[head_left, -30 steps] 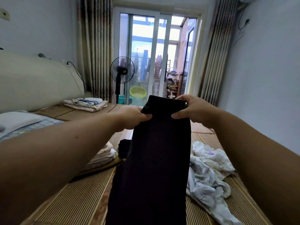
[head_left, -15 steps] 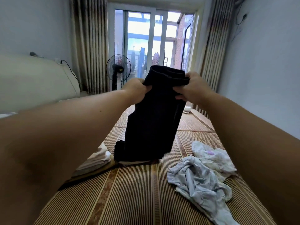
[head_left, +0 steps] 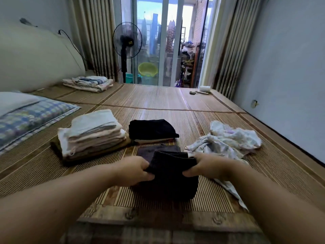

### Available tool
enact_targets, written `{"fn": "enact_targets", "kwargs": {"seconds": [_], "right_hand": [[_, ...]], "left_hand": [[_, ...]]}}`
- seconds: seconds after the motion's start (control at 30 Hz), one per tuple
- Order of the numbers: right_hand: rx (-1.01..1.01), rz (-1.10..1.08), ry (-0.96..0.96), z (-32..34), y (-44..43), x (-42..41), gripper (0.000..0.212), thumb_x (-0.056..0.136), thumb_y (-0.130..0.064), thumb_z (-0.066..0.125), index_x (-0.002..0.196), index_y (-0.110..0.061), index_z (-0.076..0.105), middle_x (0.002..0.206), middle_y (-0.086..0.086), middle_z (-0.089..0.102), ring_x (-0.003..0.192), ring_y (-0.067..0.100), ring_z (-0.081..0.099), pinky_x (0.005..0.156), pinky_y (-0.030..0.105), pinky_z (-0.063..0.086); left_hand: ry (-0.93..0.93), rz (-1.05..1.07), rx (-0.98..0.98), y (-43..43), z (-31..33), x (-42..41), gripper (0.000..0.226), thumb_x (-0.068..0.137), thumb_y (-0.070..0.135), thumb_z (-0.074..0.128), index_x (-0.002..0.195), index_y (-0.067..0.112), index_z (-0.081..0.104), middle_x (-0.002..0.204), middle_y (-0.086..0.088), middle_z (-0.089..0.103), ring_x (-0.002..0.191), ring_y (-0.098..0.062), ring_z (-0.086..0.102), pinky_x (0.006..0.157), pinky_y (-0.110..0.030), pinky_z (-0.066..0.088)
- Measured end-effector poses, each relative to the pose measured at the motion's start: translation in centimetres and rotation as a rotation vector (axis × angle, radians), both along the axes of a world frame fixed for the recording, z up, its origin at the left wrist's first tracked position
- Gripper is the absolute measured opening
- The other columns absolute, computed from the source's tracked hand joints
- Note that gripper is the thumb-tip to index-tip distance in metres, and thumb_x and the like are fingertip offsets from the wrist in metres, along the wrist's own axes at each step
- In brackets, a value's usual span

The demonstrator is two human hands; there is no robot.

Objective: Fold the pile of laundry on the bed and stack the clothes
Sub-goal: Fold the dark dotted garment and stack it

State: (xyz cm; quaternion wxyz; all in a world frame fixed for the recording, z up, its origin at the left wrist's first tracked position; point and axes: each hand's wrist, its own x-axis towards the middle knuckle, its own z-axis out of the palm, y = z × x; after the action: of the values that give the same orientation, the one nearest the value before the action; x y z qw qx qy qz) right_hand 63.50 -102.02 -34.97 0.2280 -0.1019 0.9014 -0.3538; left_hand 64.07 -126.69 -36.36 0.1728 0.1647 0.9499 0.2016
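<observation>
A stack of folded pale clothes [head_left: 93,132] and a smaller black folded pile [head_left: 151,128] look finished on the bed mat [head_left: 158,101]. The left hand [head_left: 135,170] and right hand [head_left: 209,166] each pinch an edge of the dark garment [head_left: 172,176], half-folded between them. Rightward, a crumpled floral garment [head_left: 232,140] lies unfolded.

Bed [head_left: 158,101] — folded stacks [head_left: 91,134], crumpled laundry [head_left: 230,138]

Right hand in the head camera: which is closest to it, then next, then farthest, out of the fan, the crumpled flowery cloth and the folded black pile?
1. crumpled flowery cloth, just beside the right hand, which grips the dark garment.
2. folded black pile, ahead and to the left.
3. fan, far back, left of centre.
</observation>
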Motion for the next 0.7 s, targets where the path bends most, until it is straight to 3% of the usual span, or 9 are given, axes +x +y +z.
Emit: {"fn": "enact_targets", "kwargs": {"seconds": [0.1, 0.2, 0.37, 0.47, 0.57, 0.63, 0.7], "right_hand": [[-0.053, 0.017, -0.221, -3.2, -0.2, 1.5, 0.012, 0.088, -0.006, 0.064, 0.09, -0.018, 0.065, 0.089, -0.006, 0.068, 0.081, 0.003, 0.065, 0.069, 0.011, 0.048], [-0.145, -0.007, -0.372, -4.8, -0.4, 1.8, 0.013, 0.09, -0.005, 0.061, 0.099, -0.014, 0.062, 0.095, 0.0, 0.068, 0.087, 0.013, 0.067, 0.076, 0.026, 0.055], [-0.201, -0.16, -0.237, -6.5, -1.4, -0.3, 0.022, 0.091, -0.017, 0.063, 0.112, -0.013, 0.058, 0.101, 0.004, 0.067, 0.091, 0.021, 0.067, 0.085, 0.043, 0.055], [-0.137, -0.337, -0.013, -8.2, -2.1, -1.8, 0.04, 0.089, -0.027, 0.067, 0.125, -0.021, 0.052, 0.111, 0.003, 0.063, 0.099, 0.022, 0.065, 0.085, 0.037, 0.055], [-0.023, -0.414, 0.279, -10.6, -2.0, -1.5, 0.048, 0.087, -0.027, 0.069, 0.131, -0.023, 0.052, 0.11, -0.004, 0.062, 0.102, 0.014, 0.061, 0.094, 0.033, 0.049], [-0.023, -0.327, 0.461, -12.1, -1.4, -0.6, 0.036, 0.086, -0.02, 0.069, 0.121, -0.024, 0.063, 0.109, -0.011, 0.063, 0.101, 0.005, 0.06, 0.097, 0.03, 0.047], [-0.011, -0.146, 0.534, -12.8, -0.9, 0.2, 0.026, 0.088, -0.019, 0.067, 0.114, -0.025, 0.07, 0.109, -0.02, 0.061, 0.106, -0.004, 0.055, 0.102, 0.021, 0.041]], "left_hand": [[-0.127, -0.078, -0.081, -0.5, -3.8, 1.4, 0.017, 0.094, 0.034, 0.056, 0.088, 0.02, 0.064, 0.094, -0.001, 0.067, 0.087, -0.018, 0.063, 0.083, -0.032, 0.05], [-0.246, -0.068, 0.006, -1.2, -5.3, 1.5, 0.019, 0.095, 0.033, 0.054, 0.077, 0.026, 0.058, 0.085, 0.006, 0.061, 0.079, -0.012, 0.058, 0.079, -0.031, 0.048], [-0.34, 0.111, 0.275, -1.5, -6.6, 0.1, 0.016, 0.095, 0.029, 0.056, 0.085, 0.019, 0.061, 0.087, -0.002, 0.066, 0.078, -0.017, 0.064, 0.075, -0.032, 0.052], [-0.156, 0.233, 0.307, -1.4, -7.8, -1.5, 0.014, 0.095, 0.03, 0.056, 0.101, 0.02, 0.063, 0.099, 0.001, 0.066, 0.089, -0.015, 0.063, 0.081, -0.03, 0.051], [0.146, 0.331, 0.278, -1.7, -9.5, -2.2, 0.04, 0.092, 0.031, 0.062, 0.13, 0.027, 0.052, 0.123, 0.005, 0.059, 0.106, -0.007, 0.055, 0.094, -0.026, 0.047], [0.354, 0.189, 0.267, -2.4, -10.4, -1.6, 0.049, 0.09, 0.037, 0.062, 0.136, 0.031, 0.049, 0.14, 0.009, 0.049, 0.122, -0.002, 0.044, 0.109, -0.026, 0.037], [0.447, -0.143, 0.132, -2.8, -11.1, -1.0, 0.056, 0.087, 0.052, 0.053, 0.141, 0.038, 0.043, 0.152, 0.017, 0.033, 0.137, 0.002, 0.026, 0.119, -0.024, 0.017]]}}
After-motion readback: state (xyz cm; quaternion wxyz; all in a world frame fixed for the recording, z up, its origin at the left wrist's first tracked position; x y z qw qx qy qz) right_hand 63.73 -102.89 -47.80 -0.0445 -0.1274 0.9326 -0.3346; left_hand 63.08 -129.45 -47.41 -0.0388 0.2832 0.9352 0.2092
